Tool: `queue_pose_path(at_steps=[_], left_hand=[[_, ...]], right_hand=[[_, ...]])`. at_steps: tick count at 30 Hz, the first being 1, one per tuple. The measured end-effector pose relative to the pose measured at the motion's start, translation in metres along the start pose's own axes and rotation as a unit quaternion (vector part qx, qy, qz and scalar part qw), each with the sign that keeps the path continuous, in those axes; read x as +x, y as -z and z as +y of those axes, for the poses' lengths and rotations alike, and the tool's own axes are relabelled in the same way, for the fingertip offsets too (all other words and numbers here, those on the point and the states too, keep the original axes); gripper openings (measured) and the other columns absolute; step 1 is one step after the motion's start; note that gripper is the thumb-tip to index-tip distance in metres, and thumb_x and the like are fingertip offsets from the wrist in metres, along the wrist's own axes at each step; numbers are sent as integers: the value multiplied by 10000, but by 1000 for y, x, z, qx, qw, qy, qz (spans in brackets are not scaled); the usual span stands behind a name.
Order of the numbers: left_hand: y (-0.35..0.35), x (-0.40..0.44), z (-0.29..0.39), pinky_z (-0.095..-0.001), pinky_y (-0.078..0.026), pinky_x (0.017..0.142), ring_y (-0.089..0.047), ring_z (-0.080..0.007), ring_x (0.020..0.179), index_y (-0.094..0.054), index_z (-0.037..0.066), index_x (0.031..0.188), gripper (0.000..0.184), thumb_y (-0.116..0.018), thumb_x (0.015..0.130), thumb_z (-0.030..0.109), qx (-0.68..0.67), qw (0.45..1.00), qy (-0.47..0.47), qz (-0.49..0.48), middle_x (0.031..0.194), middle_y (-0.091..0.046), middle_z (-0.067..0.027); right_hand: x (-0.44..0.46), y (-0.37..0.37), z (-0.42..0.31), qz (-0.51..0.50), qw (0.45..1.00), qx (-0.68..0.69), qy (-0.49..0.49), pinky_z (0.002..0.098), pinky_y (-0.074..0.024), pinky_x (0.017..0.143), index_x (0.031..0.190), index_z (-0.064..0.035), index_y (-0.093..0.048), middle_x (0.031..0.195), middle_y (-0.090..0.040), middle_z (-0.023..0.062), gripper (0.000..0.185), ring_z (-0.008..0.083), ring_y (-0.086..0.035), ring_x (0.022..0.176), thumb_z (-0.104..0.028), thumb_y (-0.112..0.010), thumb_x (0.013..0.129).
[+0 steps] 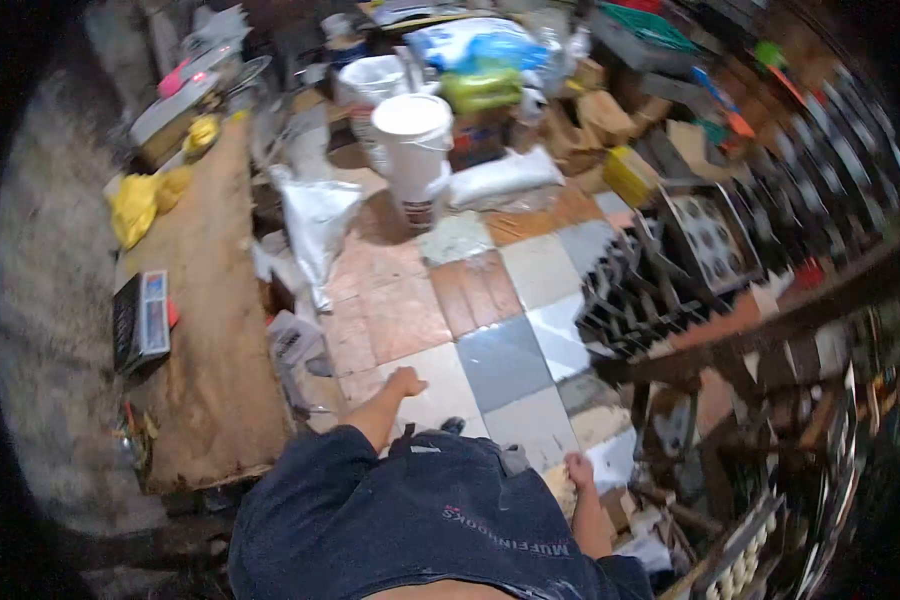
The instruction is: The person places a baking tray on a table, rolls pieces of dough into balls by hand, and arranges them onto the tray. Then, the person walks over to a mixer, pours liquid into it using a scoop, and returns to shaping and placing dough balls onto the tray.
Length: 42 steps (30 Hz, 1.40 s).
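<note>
My left hand (406,382) hangs in front of my body over the tiled floor (505,350), its fingers curled; whether anything small is inside cannot be made out. Lower and to the right, my right hand (578,470) hangs beside my dark shirt (420,510), also with curled fingers and no object visible in it. Neither hand touches anything around it. Left of my left hand stands a wooden table (205,400) with a digital scale (153,312) on it.
Ahead stand a white lidded bucket (412,150) and a white sack (315,220). Another white sack (507,180) lies behind. On the right are dark metal racks (650,290) and a tray (712,235). Yellow bags (135,208) lie at the table's far left.
</note>
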<state>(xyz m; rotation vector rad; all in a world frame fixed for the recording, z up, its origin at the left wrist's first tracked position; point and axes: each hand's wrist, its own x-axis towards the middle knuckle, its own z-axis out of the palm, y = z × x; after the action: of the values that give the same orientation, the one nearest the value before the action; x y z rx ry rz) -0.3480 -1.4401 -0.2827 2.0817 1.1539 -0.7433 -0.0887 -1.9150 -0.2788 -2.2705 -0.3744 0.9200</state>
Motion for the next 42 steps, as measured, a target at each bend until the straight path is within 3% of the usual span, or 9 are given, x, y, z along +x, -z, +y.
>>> queue_pose_path(at_steps=[3,11,17,19,21,27,30,35,42], left_hand=[[15,22,0,-420,-467,891,-608,-351,997,-709,60,882,483,-607,761,516,-150,983,-103,27,1033,-653,-189],[11,101,-44,-433,-395,984,-521,-336,1166,-635,65,1136,589,-508,826,550,-148,988,18,-34,1254,-560,-170],[139,107,-131,-427,-449,918,-603,-309,1043,-618,38,1166,578,-548,815,493,-335,889,294,-102,1231,-589,-160],[190,136,-162,-435,-450,924,-586,-342,1076,-640,52,1126,549,-441,872,496,-128,981,144,-4,1209,-581,-202],[206,172,-192,-443,-465,889,-597,-337,1052,-673,98,1037,482,-422,881,480,-213,928,202,228,1114,-628,-184],[281,202,-193,-368,-480,714,-621,-286,793,-638,73,854,178,-619,810,244,-507,757,193,365,843,-657,-123],[197,269,-259,-377,-419,573,-480,-201,616,-551,53,733,145,-610,807,162,-550,710,-49,438,668,-524,-76],[249,228,-316,-365,-422,571,-493,-193,604,-588,36,841,208,-617,810,240,-490,831,264,-11,646,-529,-72],[401,365,-442,-349,-427,568,-510,-181,587,-639,13,992,379,-626,815,348,-510,813,280,23,615,-535,-67]], right_hand=[[24,-31,43,-185,951,-132,-212,381,-478,573,942,-40,-649,759,-635,88,250,199,-589,637,-231,-502,881],[146,-33,-72,-106,958,-212,-164,420,-485,655,903,-32,-659,820,-646,142,307,299,-598,728,-298,-515,847],[380,-48,-150,-68,947,-310,-45,450,-491,716,874,-27,-666,865,-653,182,354,373,-604,796,-347,-526,821],[495,-86,-171,6,870,-470,148,460,-492,737,864,-25,-669,881,-656,195,371,398,-606,819,-364,-529,812],[623,-125,-269,-39,802,-482,351,472,-488,776,895,-16,-675,936,-656,221,425,397,-615,897,-391,-497,802],[624,-256,-764,-79,917,-165,353,379,-501,670,948,-23,-627,793,-644,141,296,299,-624,722,-298,-534,887],[578,-327,-898,-197,930,107,292,267,-446,557,940,-23,-622,695,-595,42,152,120,-543,599,-138,-607,842],[579,-390,-968,-34,875,-103,472,404,-464,790,1068,-19,-563,955,-542,196,354,340,-568,889,-179,-630,759],[645,-420,-946,-94,936,-231,249,442,-508,805,1348,42,-302,901,-666,244,740,427,-638,892,-322,-599,777]])
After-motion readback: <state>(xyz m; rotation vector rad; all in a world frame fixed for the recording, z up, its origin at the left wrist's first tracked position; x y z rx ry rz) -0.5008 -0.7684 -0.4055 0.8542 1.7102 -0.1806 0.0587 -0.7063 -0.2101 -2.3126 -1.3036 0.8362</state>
